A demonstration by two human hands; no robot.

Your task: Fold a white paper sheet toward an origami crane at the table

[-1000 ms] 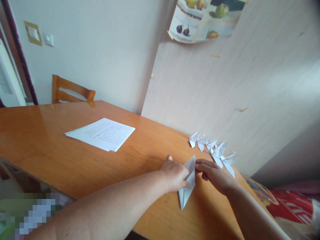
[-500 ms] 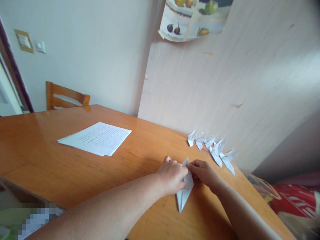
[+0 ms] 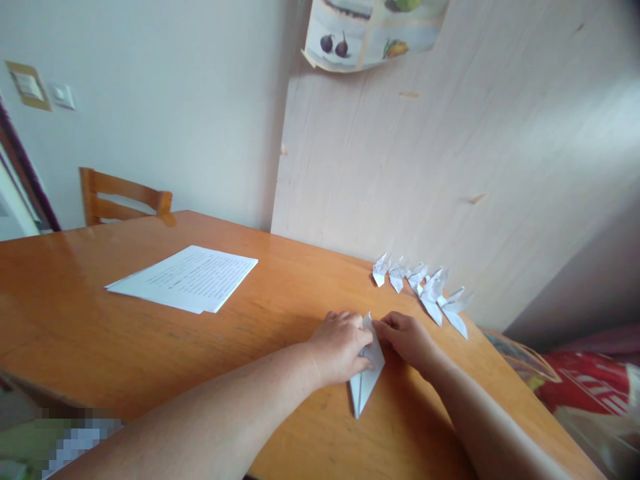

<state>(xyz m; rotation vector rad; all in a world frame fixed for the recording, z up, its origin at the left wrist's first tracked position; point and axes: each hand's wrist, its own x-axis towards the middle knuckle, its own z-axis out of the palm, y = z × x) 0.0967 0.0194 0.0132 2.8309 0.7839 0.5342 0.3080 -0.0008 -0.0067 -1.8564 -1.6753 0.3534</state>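
A white sheet of paper folded into a long diamond (image 3: pixel 371 375) lies on the wooden table, its lower point toward me. My left hand (image 3: pixel 344 347) rests over its left side, thumb pressed on the paper and fingers curled at its edge. At the upper right edge, my right hand (image 3: pixel 400 333) pinches the paper near the top tip with thumb and bent forefinger. Part of the folded paper is hidden under the left fingers.
Several folded paper cranes (image 3: pixel 433 293) stand in a row by the wall at the table's far edge. A stack of printed sheets (image 3: pixel 187 279) lies to the left. Beyond it is a wooden chair (image 3: pixel 125 193); a red bag (image 3: pixel 585 383) sits off the right edge.
The view has shifted slightly. Both hands stay on the folded paper in nearly the same place, with only small finger movement near its upper tip.
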